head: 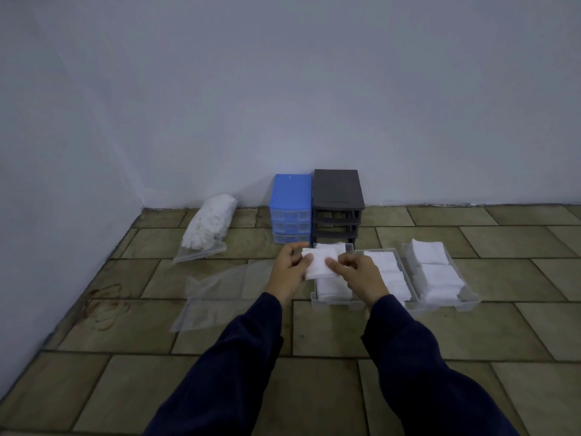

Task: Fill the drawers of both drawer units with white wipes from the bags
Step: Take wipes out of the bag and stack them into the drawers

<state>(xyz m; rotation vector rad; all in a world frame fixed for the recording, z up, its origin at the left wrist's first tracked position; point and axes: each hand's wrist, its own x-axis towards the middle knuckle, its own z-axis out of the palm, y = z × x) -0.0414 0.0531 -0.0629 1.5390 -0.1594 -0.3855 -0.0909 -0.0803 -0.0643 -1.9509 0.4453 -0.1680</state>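
Fingers [309,258] of left hand [290,272] curled round left edge of white wipe [319,262], thumb on top; right hand [358,275] pinching same wipe at right edge, thumb and forefinger closed on it. Wipe held flat betw. both hands, above far end of nearest clear drawer [333,302] on floor. More wipes stacked in that drawer under the hands.

Two more clear drawers to the right, side by side on tiles: middle drawer [401,262] and right drawer [468,302], both packed w/ folded white wipes, right one heaped above rim.

Blue drawer unit [290,196] against wall, three drawers in place. Grey drawer unit [338,191] just beside it on right, slots open, no drawers in.

Full bag of wipes [210,223] lying near wall corner, left of blue unit. Flat clear bag [217,291] on floor left of left hand; contents, if any, not discernible.

Dark blue sleeves [239,357] on both arms. Tiled floor [471,341], plain wall [283,89].
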